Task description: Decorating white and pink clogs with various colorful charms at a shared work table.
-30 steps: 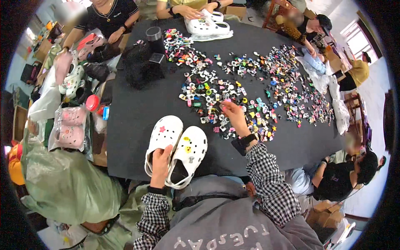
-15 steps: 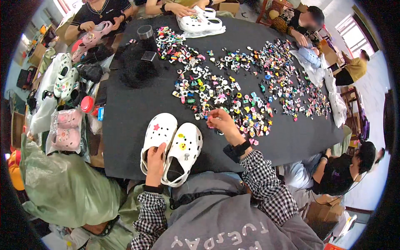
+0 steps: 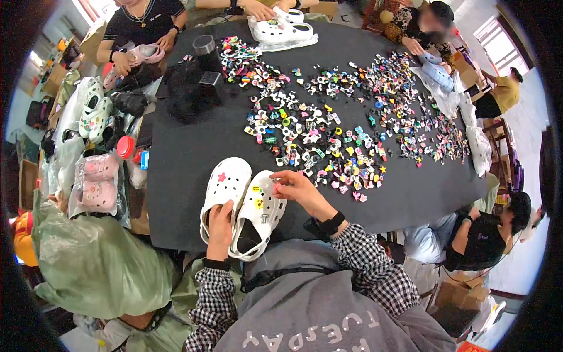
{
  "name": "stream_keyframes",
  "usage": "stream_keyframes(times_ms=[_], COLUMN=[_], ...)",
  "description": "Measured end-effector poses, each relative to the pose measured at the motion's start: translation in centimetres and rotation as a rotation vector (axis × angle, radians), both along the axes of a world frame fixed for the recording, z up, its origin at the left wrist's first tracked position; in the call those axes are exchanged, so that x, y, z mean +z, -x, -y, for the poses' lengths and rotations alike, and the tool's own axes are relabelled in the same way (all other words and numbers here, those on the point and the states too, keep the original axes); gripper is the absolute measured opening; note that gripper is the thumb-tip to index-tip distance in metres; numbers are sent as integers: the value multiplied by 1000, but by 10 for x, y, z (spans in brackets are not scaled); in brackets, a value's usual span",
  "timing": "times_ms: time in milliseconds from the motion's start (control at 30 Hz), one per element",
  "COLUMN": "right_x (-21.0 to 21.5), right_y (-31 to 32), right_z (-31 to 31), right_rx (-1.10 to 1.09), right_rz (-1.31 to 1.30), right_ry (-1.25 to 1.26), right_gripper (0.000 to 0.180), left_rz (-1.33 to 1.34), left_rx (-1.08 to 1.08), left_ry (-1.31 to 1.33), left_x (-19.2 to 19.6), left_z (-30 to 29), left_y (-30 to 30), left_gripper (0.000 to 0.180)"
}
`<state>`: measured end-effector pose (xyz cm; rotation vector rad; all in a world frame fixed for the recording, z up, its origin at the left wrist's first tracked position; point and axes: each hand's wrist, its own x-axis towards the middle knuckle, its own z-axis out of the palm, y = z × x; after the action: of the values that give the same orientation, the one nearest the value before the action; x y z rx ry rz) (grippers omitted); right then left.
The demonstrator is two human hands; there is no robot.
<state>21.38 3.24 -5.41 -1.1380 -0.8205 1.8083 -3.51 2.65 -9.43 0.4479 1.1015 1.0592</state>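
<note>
A pair of white clogs [image 3: 226,190] with vent holes stands at the table's near edge. My left hand [image 3: 220,226] grips the left clog by its opening, thumb on top, and the right clog [image 3: 268,208] leans against it. On the left clog's toe sits a pink star charm [image 3: 221,177]. Yellow charms [image 3: 258,203] and a letter-shaped charm [image 3: 265,218] are on the right one. Over the right clog's toe my right hand [image 3: 296,190] pinches a small pink charm [image 3: 277,188]. The fingers partly cover that charm.
Loose charms [image 3: 352,155] lie in heaps across the black table [image 3: 176,152]. Pink clogs in a bag [image 3: 97,185], a red-lidded jar [image 3: 125,146] and a green plastic bag [image 3: 99,264] are at left. Co-workers handle clogs [image 3: 281,29] around the far side.
My right hand has moved left from the charm heap to the right clog's toe, with the pink charm between its fingers. My left hand keeps its hold.
</note>
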Motion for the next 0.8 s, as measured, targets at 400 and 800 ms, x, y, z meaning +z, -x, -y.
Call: stream_keyframes(times_ms=[400, 800], right_x=[-8, -17], right_y=[13, 10], right_z=[2, 4], right_rx=[19, 16], right_rz=[71, -4], right_ry=[-4, -32], right_gripper=[29, 32], left_rz=[152, 94], left_rx=[50, 67], left_ry=[3, 12], left_x=[-3, -3], left_z=[-7, -6], left_y=[0, 1], left_gripper=[21, 8])
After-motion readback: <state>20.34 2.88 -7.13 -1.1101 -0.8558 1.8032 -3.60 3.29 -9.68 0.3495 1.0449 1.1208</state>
